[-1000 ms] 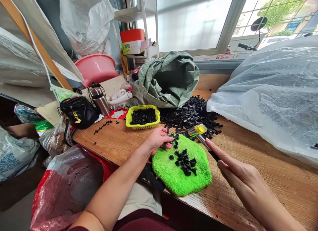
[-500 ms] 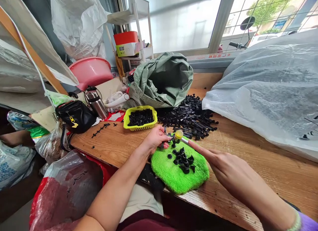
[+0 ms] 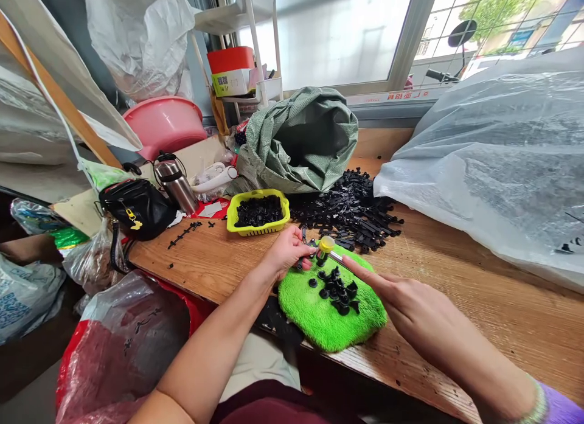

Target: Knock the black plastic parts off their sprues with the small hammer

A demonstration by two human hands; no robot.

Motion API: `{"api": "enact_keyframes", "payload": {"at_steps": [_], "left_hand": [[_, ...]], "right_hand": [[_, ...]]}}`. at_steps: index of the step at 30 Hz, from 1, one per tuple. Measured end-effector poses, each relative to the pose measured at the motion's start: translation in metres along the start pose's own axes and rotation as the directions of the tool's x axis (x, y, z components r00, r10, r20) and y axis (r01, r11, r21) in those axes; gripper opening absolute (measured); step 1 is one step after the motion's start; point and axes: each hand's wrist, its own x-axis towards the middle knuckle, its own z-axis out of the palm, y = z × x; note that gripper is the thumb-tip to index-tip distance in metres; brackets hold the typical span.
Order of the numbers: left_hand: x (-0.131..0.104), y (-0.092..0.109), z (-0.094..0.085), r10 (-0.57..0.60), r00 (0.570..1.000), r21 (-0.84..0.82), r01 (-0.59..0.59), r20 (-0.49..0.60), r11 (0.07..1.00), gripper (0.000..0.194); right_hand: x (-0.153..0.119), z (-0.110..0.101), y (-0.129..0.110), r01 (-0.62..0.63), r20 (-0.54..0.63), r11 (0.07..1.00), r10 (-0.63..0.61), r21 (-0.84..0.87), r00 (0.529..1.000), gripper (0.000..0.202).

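Observation:
Over the upper left edge of a green plush cloth [image 3: 314, 317], my left hand [image 3: 292, 252] pinches a small black plastic part [image 3: 304, 234]. My right hand [image 3: 401, 296] is closed on the metal handle of a small hammer with a yellow head [image 3: 326, 245], its index finger stretched along the handle. The hammer head is right beside my left fingertips, above the cloth, and hides part of what lies under it. Several small black round pieces [image 3: 340, 293] lie heaped on the cloth below the hammer.
Behind my hands are a yellow basket [image 3: 286, 212] of black pieces, a pile of black strips [image 3: 356, 211] and an open green sack [image 3: 301, 138]. A steel bottle [image 3: 176, 184] and black bag [image 3: 137, 211] stand left; white plastic sheeting [image 3: 493, 162] lies right.
The hammer head has shifted slightly left and down, closer to my left fingertips. The whole view has shifted a little. Both hands keep their hold.

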Motion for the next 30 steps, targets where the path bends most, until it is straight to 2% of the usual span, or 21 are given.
{"api": "enact_keyframes", "payload": {"at_steps": [3, 4, 7, 11, 14, 16, 19, 21, 23, 26, 30], "left_hand": [[0.002, -0.001, 0.000, -0.011, 1.000, -0.006, 0.010, -0.015, 1.000, 0.050], [0.002, -0.001, 0.000, -0.011, 1.000, -0.005, 0.011, -0.017, 1.000, 0.049], [0.002, -0.001, 0.000, -0.006, 1.000, 0.006, 0.006, -0.021, 1.000, 0.048], [0.002, -0.002, 0.002, -0.014, 0.999, 0.005, 0.015, -0.030, 1.000, 0.047], [0.003, -0.002, 0.003, -0.003, 1.000, 0.009, 0.003, -0.030, 1.000, 0.044], [0.001, -0.002, 0.000, 0.013, 0.999, -0.001, -0.013, -0.042, 1.000, 0.043], [-0.013, -0.002, -0.014, 0.085, 0.991, -0.051, -0.090, -0.101, 0.995, 0.039], [-0.028, -0.005, -0.027, 0.140, 0.981, -0.056, -0.149, -0.137, 0.987, 0.035], [-0.046, -0.008, -0.037, 0.161, 0.980, 0.005, -0.162, -0.116, 0.987, 0.031], [-0.068, -0.015, -0.041, 0.169, 0.985, 0.178, -0.159, -0.045, 0.971, 0.031], [-0.073, -0.022, -0.032, 0.225, 0.974, 0.379, -0.215, 0.018, 0.900, 0.034]], "right_hand": [[0.002, 0.000, 0.000, 0.009, -0.121, 0.996, 0.002, 0.088, 0.993, 0.057], [0.002, 0.000, 0.000, 0.013, -0.119, 0.997, -0.004, 0.070, 0.993, 0.058], [0.001, -0.001, 0.002, 0.038, -0.004, 0.998, -0.038, -0.050, 0.999, 0.065], [0.002, -0.001, 0.002, 0.009, -0.058, 1.000, -0.008, 0.012, 0.998, 0.061], [0.005, 0.002, 0.000, -0.016, 0.033, 0.999, 0.017, -0.034, 0.999, 0.062], [0.003, 0.003, 0.001, -0.015, 0.036, 0.997, 0.012, 0.072, 0.999, 0.058], [-0.012, 0.001, 0.006, -0.024, -0.124, 0.943, 0.069, 0.332, 0.990, 0.047], [-0.029, -0.002, 0.012, -0.079, -0.183, 0.912, 0.164, 0.402, 0.969, 0.045], [-0.046, -0.004, 0.018, -0.176, -0.157, 0.888, 0.264, 0.425, 0.952, 0.044], [-0.064, -0.002, 0.021, -0.321, -0.043, 0.849, 0.372, 0.420, 0.927, 0.045], [-0.070, 0.005, 0.015, -0.289, -0.049, 0.855, 0.342, 0.430, 0.938, 0.044]]}}
